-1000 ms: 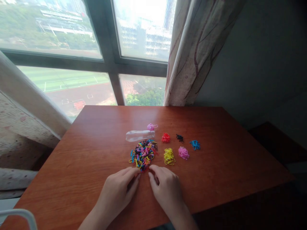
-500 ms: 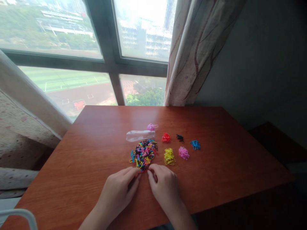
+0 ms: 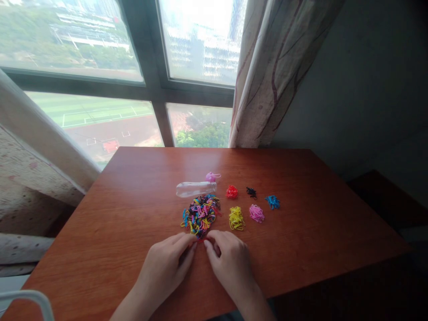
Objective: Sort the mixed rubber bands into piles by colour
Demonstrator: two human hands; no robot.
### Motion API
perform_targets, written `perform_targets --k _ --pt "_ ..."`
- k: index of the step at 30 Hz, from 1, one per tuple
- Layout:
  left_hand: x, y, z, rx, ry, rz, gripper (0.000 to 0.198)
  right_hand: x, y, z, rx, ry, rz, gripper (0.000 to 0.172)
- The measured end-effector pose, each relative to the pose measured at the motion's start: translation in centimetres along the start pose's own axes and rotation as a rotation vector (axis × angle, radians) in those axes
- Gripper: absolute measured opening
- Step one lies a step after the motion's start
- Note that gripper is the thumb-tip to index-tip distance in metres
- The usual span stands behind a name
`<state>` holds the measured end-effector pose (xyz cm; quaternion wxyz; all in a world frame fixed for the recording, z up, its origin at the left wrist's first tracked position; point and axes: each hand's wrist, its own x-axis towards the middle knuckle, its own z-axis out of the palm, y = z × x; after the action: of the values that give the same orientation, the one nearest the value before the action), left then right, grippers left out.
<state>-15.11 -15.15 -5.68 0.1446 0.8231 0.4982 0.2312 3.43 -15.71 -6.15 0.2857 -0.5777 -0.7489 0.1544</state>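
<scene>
My left hand [image 3: 170,258] and my right hand [image 3: 229,256] meet at the near edge of a mixed heap of small coloured rubber bands [image 3: 202,213]. The fingertips of both are pinched around a red rubber band [image 3: 200,240], which shows in the small gap between them. Sorted piles lie right of the heap: red bands [image 3: 232,192], black bands [image 3: 251,192], blue bands [image 3: 272,202], yellow bands [image 3: 236,218] and pink bands [image 3: 257,213]. Behind the heap a clear plastic bottle [image 3: 194,189] lies on its side, beside a pink cap with a loop [image 3: 210,177].
Everything lies on a brown wooden table [image 3: 107,227] against a window [image 3: 197,49]. Patterned curtains [image 3: 264,76] hang at both sides. A white curved bar [image 3: 30,295] juts in at the lower left corner.
My right fingertips have shifted slightly left, closer to the left hand. The left hand, heap and piles look the same.
</scene>
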Motion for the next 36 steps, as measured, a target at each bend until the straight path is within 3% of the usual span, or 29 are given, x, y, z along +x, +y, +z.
perform_targets --k 8,16,36 --pt "0.0 -0.2 0.2 -0.006 -0.018 -0.006 0.017 0.5 -0.7 0.5 -0.006 -0.009 0.053 0.005" --pt "0.0 0.0 0.0 0.008 0.008 -0.003 0.018 0.1 -0.1 0.7 0.084 0.064 0.033 0.014" --pt "0.2 0.1 0.6 0.132 -0.007 0.047 0.017 -2.0 2.1 -1.3 0.121 0.131 0.099 0.02"
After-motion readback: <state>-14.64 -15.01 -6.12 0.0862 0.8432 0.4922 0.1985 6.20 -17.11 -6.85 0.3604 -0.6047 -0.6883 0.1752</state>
